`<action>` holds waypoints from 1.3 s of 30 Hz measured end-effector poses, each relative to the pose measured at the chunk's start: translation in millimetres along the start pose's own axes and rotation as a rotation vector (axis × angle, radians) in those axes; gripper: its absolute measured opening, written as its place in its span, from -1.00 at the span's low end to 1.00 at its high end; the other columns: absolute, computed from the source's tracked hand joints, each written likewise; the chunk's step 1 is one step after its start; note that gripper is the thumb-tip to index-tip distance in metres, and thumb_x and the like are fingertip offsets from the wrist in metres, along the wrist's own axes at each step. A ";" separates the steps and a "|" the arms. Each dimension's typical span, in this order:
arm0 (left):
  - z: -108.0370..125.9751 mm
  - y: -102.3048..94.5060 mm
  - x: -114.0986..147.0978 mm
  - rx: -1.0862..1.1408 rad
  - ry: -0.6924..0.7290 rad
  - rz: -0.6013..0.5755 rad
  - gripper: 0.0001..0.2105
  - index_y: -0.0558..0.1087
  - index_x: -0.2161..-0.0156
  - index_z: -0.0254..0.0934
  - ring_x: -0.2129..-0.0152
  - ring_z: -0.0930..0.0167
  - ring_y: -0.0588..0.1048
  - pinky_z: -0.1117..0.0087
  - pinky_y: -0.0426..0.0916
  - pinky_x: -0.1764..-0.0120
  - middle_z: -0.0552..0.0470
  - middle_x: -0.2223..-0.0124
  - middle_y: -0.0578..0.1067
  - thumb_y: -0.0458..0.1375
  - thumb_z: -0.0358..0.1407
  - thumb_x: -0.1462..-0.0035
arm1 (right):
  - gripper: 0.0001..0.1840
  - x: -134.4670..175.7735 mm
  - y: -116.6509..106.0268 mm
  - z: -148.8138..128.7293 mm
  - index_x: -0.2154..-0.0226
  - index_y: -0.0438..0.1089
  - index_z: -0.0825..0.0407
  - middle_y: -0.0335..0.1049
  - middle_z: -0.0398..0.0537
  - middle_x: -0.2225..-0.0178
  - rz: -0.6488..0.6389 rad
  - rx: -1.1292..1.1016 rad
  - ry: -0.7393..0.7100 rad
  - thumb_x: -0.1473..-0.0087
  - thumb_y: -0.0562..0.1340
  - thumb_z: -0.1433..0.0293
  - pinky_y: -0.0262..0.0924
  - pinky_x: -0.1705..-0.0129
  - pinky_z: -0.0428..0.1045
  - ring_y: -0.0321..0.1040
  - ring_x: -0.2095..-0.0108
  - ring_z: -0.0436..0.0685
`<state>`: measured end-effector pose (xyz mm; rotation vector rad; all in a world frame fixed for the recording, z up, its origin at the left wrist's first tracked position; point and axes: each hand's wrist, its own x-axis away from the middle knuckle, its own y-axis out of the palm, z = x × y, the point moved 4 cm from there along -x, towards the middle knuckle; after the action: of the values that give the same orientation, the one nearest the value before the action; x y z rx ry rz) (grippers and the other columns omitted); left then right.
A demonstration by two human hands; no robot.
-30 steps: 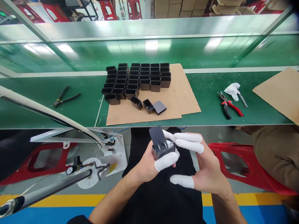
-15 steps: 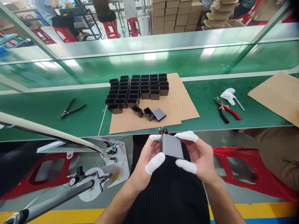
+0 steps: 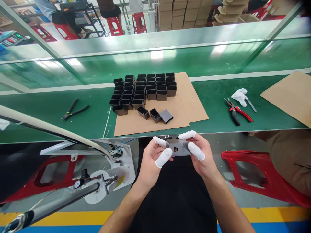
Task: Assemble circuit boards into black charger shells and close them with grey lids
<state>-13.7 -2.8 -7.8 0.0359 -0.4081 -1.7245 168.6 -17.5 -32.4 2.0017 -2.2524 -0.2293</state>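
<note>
Between my two hands, just off the table's front edge, is a grey box-shaped metal housing [image 3: 181, 149]. The side facing me shows a small dark opening with a bit of orange in it. My left hand [image 3: 157, 158] grips its left end with thumb and fingers, and my right hand [image 3: 198, 152] holds the right end the same way. White finger cots cover the thumbs and index fingers. Nearest on the table are two open black housings [image 3: 143, 112] and a grey housing [image 3: 166, 116] lying on its side, all on a cardboard sheet [image 3: 150, 130].
Several black open-topped housings [image 3: 137, 103] stand in rows on the cardboard. Black-handled pliers [image 3: 74, 110] lie left; red-and-black pliers [image 3: 236, 111] and a white cloth [image 3: 240, 96] lie right. An arm-like pole [image 3: 65, 202] with a gauge rises at lower left. Red stools [image 3: 252, 174] flank me.
The housing in my hands has been tipped, so its narrow side with the opening now faces me instead of the broad flat face. My right thumb has moved up onto that side.
</note>
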 end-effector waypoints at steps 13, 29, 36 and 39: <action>-9.0 -4.2 -0.5 0.089 0.096 0.044 -0.62 0.69 0.06 -0.20 0.22 0.36 0.63 0.32 0.59 0.02 -0.07 0.09 0.67 0.58 -0.10 -0.08 | -0.70 9.1 -1.7 -9.4 0.09 0.62 -0.14 0.53 -0.08 0.21 0.095 0.084 -0.077 -0.22 0.50 0.09 0.52 0.12 0.08 0.48 0.23 0.16; -8.3 -1.3 -1.1 0.110 0.142 0.151 -0.58 0.61 0.25 -0.22 0.33 0.33 0.64 0.33 0.57 0.24 -0.01 0.24 0.65 0.63 -0.05 0.10 | -0.77 16.0 3.1 -17.7 0.00 0.62 -0.19 0.58 -0.11 0.15 -0.005 0.147 -0.097 -0.33 0.43 0.16 0.50 0.06 0.03 0.51 0.18 0.13; -11.7 -0.9 0.7 0.143 0.139 0.175 -0.51 0.57 0.28 -0.21 0.33 0.36 0.63 0.34 0.57 0.20 0.01 0.24 0.64 0.65 -0.01 0.21 | -0.74 20.1 5.3 -12.3 0.03 0.60 -0.17 0.50 -0.11 0.24 0.046 0.059 -0.067 -0.27 0.47 0.16 0.46 0.16 0.05 0.42 0.28 0.13; -13.9 -1.8 1.1 0.168 0.123 0.187 -0.48 0.57 0.28 -0.21 0.32 0.36 0.63 0.35 0.57 0.20 0.01 0.23 0.64 0.67 -0.03 0.27 | -0.75 20.4 6.8 -10.4 0.10 0.59 -0.15 0.49 -0.11 0.25 0.086 0.010 -0.070 -0.24 0.49 0.14 0.43 0.20 0.03 0.40 0.29 0.11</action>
<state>-12.1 -7.1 -21.1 0.2179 -0.4494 -1.4929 161.5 -37.3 -21.1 1.9253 -2.3798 -0.2837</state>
